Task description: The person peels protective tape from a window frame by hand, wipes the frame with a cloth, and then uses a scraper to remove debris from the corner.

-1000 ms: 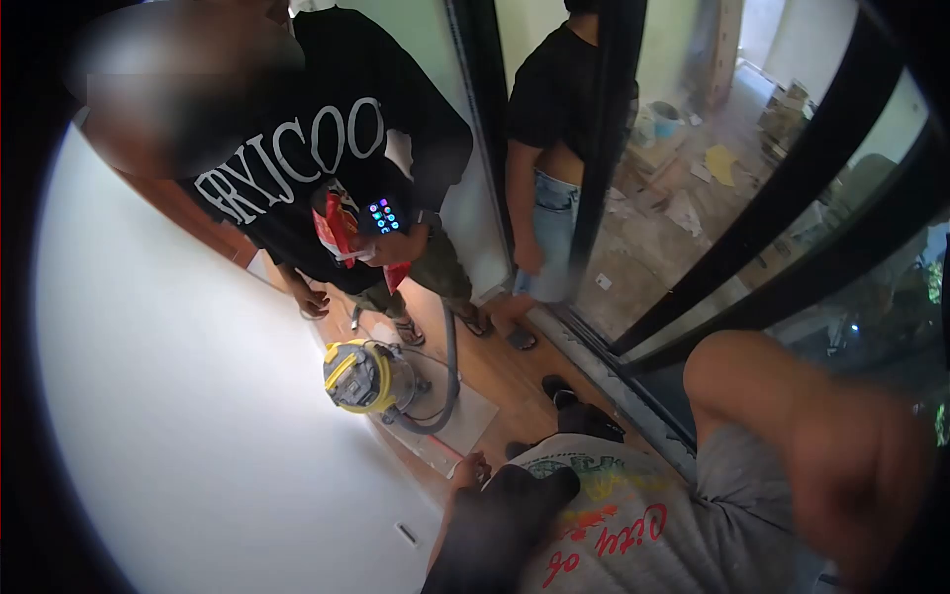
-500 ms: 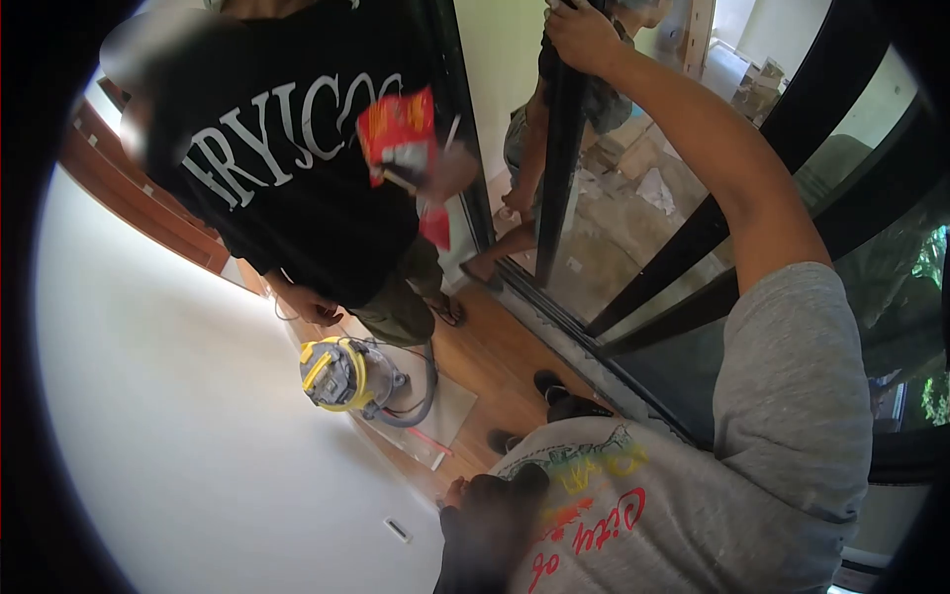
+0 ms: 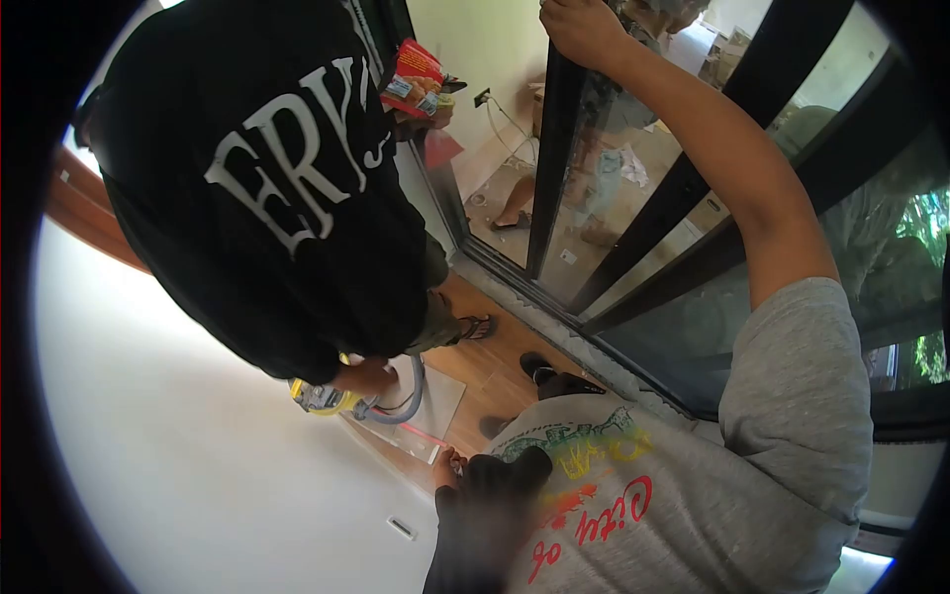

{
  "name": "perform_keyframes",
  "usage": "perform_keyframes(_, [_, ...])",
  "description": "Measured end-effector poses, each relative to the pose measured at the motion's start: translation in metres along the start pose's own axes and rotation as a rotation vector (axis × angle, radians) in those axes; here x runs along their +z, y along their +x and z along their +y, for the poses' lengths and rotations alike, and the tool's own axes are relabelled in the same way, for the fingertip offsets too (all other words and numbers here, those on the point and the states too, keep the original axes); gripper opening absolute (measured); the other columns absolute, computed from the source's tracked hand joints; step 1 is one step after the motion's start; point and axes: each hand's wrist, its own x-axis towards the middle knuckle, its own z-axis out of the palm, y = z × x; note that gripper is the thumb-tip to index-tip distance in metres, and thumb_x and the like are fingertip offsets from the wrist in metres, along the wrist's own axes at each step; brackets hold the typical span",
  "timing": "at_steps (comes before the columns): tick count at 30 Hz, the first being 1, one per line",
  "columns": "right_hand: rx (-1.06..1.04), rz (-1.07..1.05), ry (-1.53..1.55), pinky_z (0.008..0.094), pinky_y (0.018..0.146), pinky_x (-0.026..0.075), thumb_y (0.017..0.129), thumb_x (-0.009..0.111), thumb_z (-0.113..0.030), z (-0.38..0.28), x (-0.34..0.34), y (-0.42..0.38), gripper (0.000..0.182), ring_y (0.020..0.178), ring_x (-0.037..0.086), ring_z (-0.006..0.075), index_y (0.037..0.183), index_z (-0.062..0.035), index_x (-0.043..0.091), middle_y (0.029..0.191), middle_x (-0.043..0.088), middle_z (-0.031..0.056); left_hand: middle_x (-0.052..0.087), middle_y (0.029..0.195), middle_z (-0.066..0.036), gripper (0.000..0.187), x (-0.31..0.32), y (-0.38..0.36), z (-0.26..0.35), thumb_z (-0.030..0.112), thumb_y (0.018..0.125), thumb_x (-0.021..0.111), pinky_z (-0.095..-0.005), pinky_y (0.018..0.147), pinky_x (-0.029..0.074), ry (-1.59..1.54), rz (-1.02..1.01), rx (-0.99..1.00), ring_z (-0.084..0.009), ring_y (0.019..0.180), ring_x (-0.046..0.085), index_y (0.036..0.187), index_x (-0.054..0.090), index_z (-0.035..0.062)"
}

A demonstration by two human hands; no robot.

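Note:
My right hand (image 3: pixel 584 32) is raised at the top of the view, its fingers wrapped round the upright edge of a black-framed glass door panel (image 3: pixel 560 129). My right arm stretches up from a grey short sleeve. Low by my left side, my left hand (image 3: pixel 450 465) shows only in part, with curled fingers. Whatever it may hold is too small to make out. A blurred dark shape (image 3: pixel 500 495) lies in front of that arm and of my grey shirt (image 3: pixel 693 495).
A co-worker in a black shirt (image 3: pixel 287 148) stands at the left, holding a red food packet (image 3: pixel 416 74). Behind their lowered hand is a yellow and grey vacuum cleaner (image 3: pixel 322 398). A white wall (image 3: pixel 198 445) borders the wood floor (image 3: pixel 485 371). Debris lies beyond the glass.
The co-worker has come nearer and turned, and their lowered hand now overlaps the vacuum cleaner. The red packet has shifted up. My right hand stays on the door frame; the view has tilted slightly.

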Motion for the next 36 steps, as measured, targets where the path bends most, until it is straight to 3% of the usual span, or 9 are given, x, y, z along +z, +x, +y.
perform_keyframes(16, [0.092,-0.125,-0.095,0.06,0.111,0.021,0.085,0.059,-0.034,0.005,-0.065,-0.074,0.041,0.124,0.044,0.0359,0.089,0.0053,0.068,0.105,0.063,0.0182,0.053,0.062,-0.008,0.026,0.029,0.01,0.042,0.026,0.083,0.062,-0.0316,0.047,0.038,0.169,0.042,-0.162,-0.019,0.053,0.054,0.071,0.053,0.0038])
perform_keyframes(17, [0.114,-0.173,-0.063,0.0577,0.109,0.026,0.084,0.063,-0.027,0.005,-0.064,-0.081,0.038,0.123,0.044,0.0395,0.103,0.006,0.063,0.113,0.058,0.0228,0.053,0.062,-0.008,0.027,0.035,0.001,0.044,0.026,0.083,0.062,-0.0316,0.047,0.038,0.201,0.036,-0.156,-0.0188,0.053,0.054,0.071,0.053,0.0037])
perform_keyframes(19, [0.162,-0.229,-0.066,0.0517,0.116,0.019,0.079,0.053,-0.013,0.005,-0.056,-0.094,0.033,0.131,0.041,0.0273,0.108,-0.0026,0.064,0.125,0.056,0.0118,0.054,0.063,-0.009,0.027,0.033,-0.002,0.047,0.027,0.084,0.061,-0.0318,0.047,0.039,0.414,-0.084,-0.042,-0.0192,0.053,0.055,0.074,0.055,0.0031])
perform_keyframes(21, [0.177,-0.265,-0.103,0.0528,0.115,0.019,0.079,0.052,-0.013,0.005,-0.059,-0.098,0.036,0.132,0.039,0.0278,0.111,-0.0002,0.063,0.123,0.056,0.0147,0.058,0.066,-0.011,0.026,0.017,0.009,0.043,0.027,0.086,0.059,-0.0323,0.049,0.043,0.691,-0.232,0.17,-0.0202,0.055,0.057,0.078,0.057,0.0021])
perform_keyframes(25, [0.169,-0.217,-0.09,0.0539,0.114,0.02,0.081,0.051,-0.016,0.005,-0.078,-0.109,0.033,0.131,0.039,0.0309,0.104,0.0029,0.065,0.122,0.057,0.0167,0.063,0.075,-0.014,0.029,-0.008,0.036,0.026,0.027,0.09,0.055,-0.0329,0.058,0.048,0.948,-0.219,0.311,-0.0209,0.063,0.061,0.087,0.063,-0.0009])
perform_keyframes(27, [0.176,-0.258,-0.114,0.0549,0.114,0.02,0.08,0.053,-0.015,0.002,-0.089,-0.103,0.035,0.133,0.038,0.031,0.108,0.0014,0.065,0.124,0.056,0.0168,0.063,0.119,-0.02,0.051,-0.028,0.089,0.002,0.04,0.088,0.056,-0.0372,0.097,0.044,0.606,-0.187,-0.018,-0.0302,0.114,0.059,0.125,0.057,0.0045])
perform_keyframes(29, [0.33,-0.291,0.069,0.0546,0.114,0.02,0.077,0.062,-0.011,-0.005,-0.108,-0.094,0.038,0.132,0.038,0.029,0.114,0.0008,0.06,0.126,0.053,0.0166,0.063,0.118,-0.02,0.05,-0.021,0.074,0.009,0.04,0.088,0.056,-0.0372,0.096,0.044,0.496,-0.143,-0.049,-0.0302,0.113,0.059,0.123,0.058,0.0046])
perform_keyframes(33, [0.493,0.033,0.737,0.0486,0.095,0.046,0.082,0.061,-0.008,-0.024,-0.21,-0.072,0.008,0.087,0.063,0.028,0.082,0.0004,0.062,0.09,0.064,0.0167,0.063,0.115,-0.019,0.047,-0.016,0.066,0.01,0.038,0.088,0.057,-0.0374,0.094,0.045,0.496,-0.111,-0.005,-0.0301,0.111,0.06,0.121,0.059,0.0048])
perform_keyframes(36, [0.332,0.605,1.109,0.0467,0.081,0.053,0.083,0.059,-0.012,-0.049,-0.286,-0.064,0.016,0.059,0.059,0.0229,0.074,0.0007,0.059,0.067,0.061,0.0108,0.064,0.114,-0.019,0.046,-0.014,0.06,0.015,0.038,0.088,0.057,-0.0375,0.093,0.045,0.517,-0.088,0.009,-0.03,0.109,0.06,0.119,0.059,0.005])
